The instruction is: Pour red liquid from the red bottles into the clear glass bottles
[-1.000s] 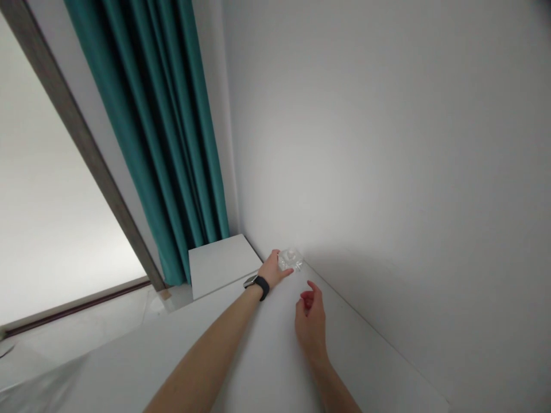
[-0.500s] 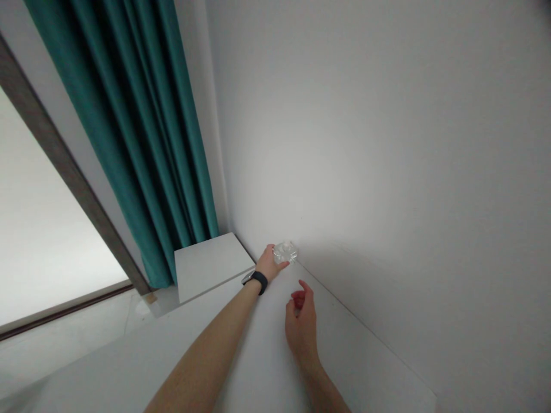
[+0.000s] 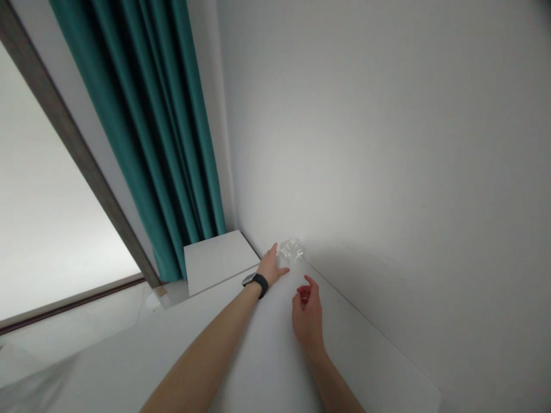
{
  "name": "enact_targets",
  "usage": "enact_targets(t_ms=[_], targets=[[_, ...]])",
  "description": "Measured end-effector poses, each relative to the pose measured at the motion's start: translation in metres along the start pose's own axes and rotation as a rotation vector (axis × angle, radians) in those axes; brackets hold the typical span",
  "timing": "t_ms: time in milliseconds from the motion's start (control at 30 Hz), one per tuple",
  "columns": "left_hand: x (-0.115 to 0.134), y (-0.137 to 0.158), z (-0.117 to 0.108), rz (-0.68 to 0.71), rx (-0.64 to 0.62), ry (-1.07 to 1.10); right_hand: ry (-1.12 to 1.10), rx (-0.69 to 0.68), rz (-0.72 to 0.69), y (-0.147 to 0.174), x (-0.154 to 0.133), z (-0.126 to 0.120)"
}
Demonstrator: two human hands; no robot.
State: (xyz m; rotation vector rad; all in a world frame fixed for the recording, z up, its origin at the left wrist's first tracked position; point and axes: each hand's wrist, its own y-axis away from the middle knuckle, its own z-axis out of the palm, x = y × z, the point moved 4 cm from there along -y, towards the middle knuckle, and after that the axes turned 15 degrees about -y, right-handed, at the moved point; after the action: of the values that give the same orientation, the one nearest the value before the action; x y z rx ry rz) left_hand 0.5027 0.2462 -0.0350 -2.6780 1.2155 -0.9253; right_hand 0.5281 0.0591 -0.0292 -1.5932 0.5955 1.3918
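Observation:
A clear, faceted piece that looks like a glass ashtray or candle holder [image 3: 291,251] stands on the white surface [image 3: 262,344], close against the wall. My left hand [image 3: 270,268], with a dark watch on the wrist, is beside it on the left. Its thumb and fingers are spread and a small gap shows between them and the glass piece. Nearer to me, my right hand [image 3: 307,312] hovers over the surface with fingers loosely curled and the thumb apart from the index finger. I make out nothing held in it; its palm is partly hidden.
A lower white box or cabinet top [image 3: 221,261] adjoins the surface at the far left corner. Behind it hangs a green curtain [image 3: 172,143], beside a dark-framed bright pane [image 3: 55,201]. A plain white wall [image 3: 365,143] borders the surface on the right.
My left hand has let go of the clear glass piece, its fingers opening away to the left. My right hand keeps nearly the same curled pose. The view has shifted slightly.

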Motion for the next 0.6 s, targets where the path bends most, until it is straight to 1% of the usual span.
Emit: enact_targets(t_ms=[133,367,600], targets=[[0.002,0.030,-0.024,0.054,0.004,-0.069,0.008,-0.032,-0.021,-0.001,0.000,-0.001],[0.013,0.094,-0.065,0.155,-0.033,-0.169,0.036,-0.079,-0.055,-0.004,0.002,-0.003],[0.024,0.151,-0.099,0.195,-0.053,-0.255,0.094,-0.125,-0.087,-0.004,0.000,-0.004]])
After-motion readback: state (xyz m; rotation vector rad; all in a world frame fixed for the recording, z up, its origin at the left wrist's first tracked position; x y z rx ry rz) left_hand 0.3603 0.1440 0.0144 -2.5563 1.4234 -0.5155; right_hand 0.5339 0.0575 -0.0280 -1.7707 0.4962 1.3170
